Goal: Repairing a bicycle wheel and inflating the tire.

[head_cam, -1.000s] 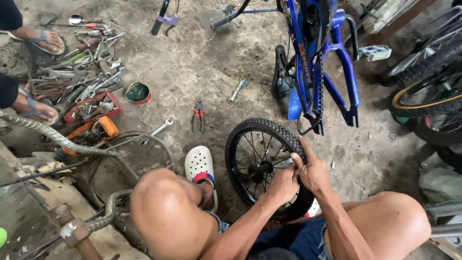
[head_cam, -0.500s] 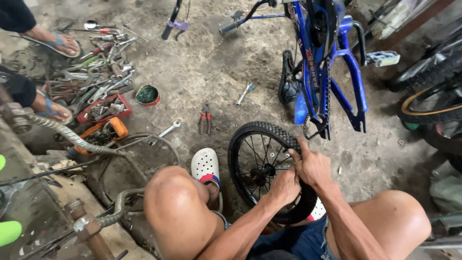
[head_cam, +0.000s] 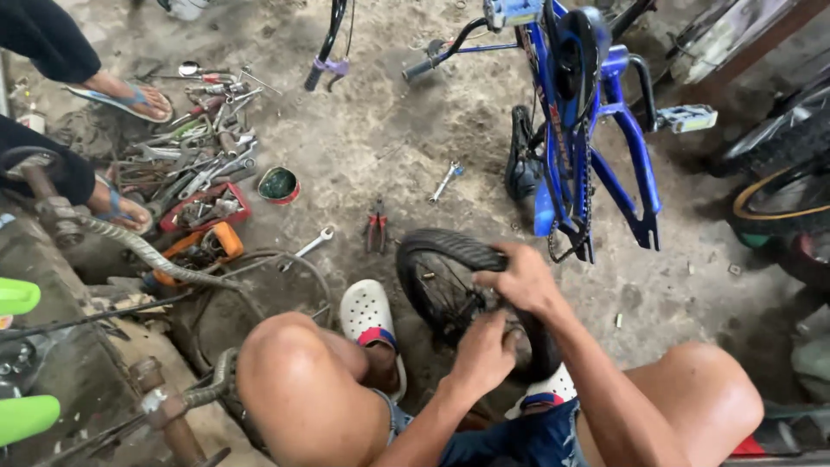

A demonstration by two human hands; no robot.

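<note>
A small black bicycle wheel [head_cam: 450, 259] with spokes stands upright on the dirt floor between my knees. My right hand [head_cam: 521, 278] grips the tyre at its upper right. My left hand [head_cam: 484, 350] holds the tyre lower down, near the rim. A blue bicycle frame [head_cam: 596, 130] without wheels stands upside down just beyond the wheel. My feet wear white clogs [head_cam: 370, 318] on either side of the wheel.
A pile of wrenches and tools [head_cam: 194, 169] lies at the left beside a round tin [head_cam: 278, 184]. Pliers [head_cam: 377, 232] and loose spanners [head_cam: 313, 243] lie ahead. Another person's sandalled feet [head_cam: 121, 95] stand at far left. More wheels [head_cam: 782, 195] lean at right.
The view has shifted so the wheel sits lower and nearer. My right hand slid along the top of the tyre, and my left hand stays low on it.
</note>
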